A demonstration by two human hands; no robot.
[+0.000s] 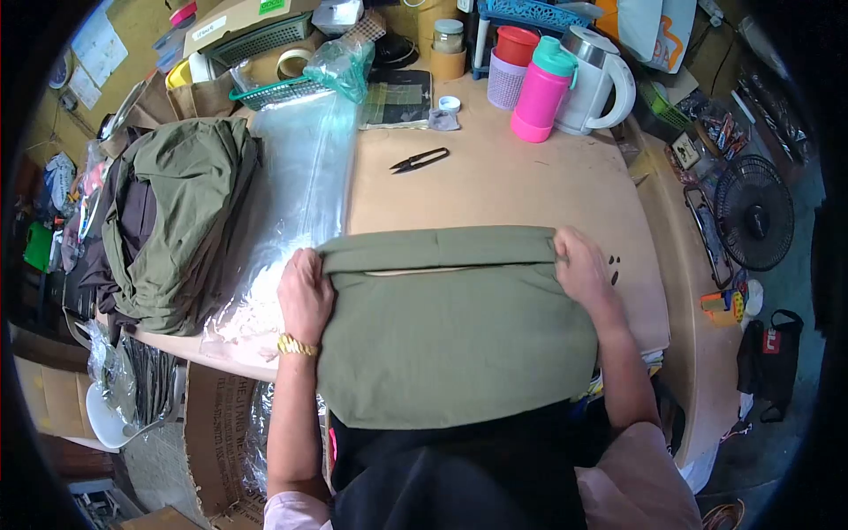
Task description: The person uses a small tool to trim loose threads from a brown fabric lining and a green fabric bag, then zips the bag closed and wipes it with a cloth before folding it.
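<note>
An olive green cloth piece (459, 344) with a wide folded band along its top spreads over the table's front edge and hangs toward my lap. Under the band a narrow slit shows a pale strip. My left hand (306, 296) is closed on the band's left end, with a gold bracelet (297, 345) at that wrist. At the opposite end, my right hand (581, 269) grips the band's right corner. The cloth is stretched fairly flat between both fists. Beyond it, a pair of black thread snips (420, 161) lies on the table (512, 190).
A pile of olive and dark garments (181, 221) sits left, beside clear plastic bags (296, 168). At the back stand a pink bottle (541, 97), a white kettle (594, 84) and a green basket (274, 91). A black fan (753, 214) is at right.
</note>
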